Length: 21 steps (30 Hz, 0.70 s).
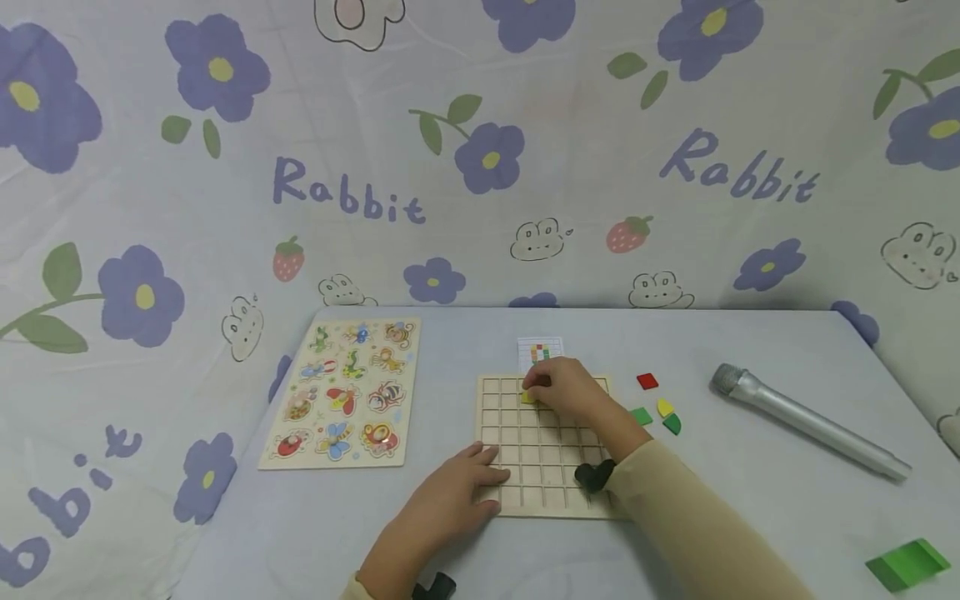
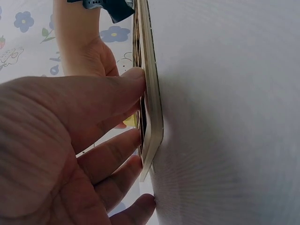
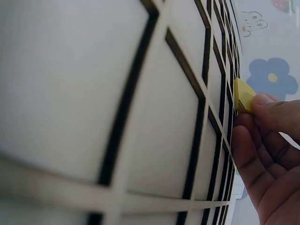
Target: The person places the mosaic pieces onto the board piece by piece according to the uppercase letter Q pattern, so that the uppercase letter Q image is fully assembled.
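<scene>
A pale wooden grid board (image 1: 521, 477) lies in the middle of the table, raised lines dividing it into small squares. Near its far edge my right hand (image 1: 567, 392) pinches a small yellow piece (image 3: 243, 96) with a rounded side, between thumb and fingers. That piece touches or nearly touches a cell in the upper rows; the exact contact is hard to tell. My left hand (image 1: 456, 490) rests at the board's left edge, its fingers spread and touching the rim and surface. Behind the board lies a small printed card (image 1: 555, 342) with a coloured pattern, partly hidden by my right hand.
Right of the board lie a red piece (image 1: 647, 381), a green piece (image 1: 641, 416), a yellow piece (image 1: 665, 407) and a dark green rounded piece (image 1: 672, 424). A silver microphone (image 1: 813, 425) and a green block (image 1: 907, 565) sit farther right. An insect puzzle board (image 1: 337, 462) is at left.
</scene>
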### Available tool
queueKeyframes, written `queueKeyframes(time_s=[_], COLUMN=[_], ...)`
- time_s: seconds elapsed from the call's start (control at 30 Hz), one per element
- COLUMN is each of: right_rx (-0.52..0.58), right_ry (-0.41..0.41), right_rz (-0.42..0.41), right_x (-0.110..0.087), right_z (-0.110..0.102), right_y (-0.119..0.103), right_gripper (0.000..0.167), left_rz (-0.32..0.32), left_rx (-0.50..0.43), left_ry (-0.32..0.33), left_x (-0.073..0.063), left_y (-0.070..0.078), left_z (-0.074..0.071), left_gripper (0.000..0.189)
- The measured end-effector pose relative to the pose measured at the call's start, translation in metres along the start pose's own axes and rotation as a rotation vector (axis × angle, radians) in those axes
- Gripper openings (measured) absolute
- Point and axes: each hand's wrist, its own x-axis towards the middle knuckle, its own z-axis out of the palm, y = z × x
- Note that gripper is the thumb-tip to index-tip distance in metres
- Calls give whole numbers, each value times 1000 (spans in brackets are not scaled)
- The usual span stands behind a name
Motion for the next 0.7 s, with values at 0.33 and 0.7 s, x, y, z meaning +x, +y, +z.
queueKeyframes(time_s=[0.33, 0.7], right_rx=[-39, -60], right_ry=[-19, -18], right_rz=[21, 0], right_x=[-1, -1], right_z=[4, 5], right_y=[-5, -2], right_gripper=[8, 13], left_rz=[-11, -10], left_rx=[-17, -5], left_ry=[-4, -3], left_x=[-2, -2], left_y=[4, 3], left_z=[-2, -2], left_gripper=[43, 43])
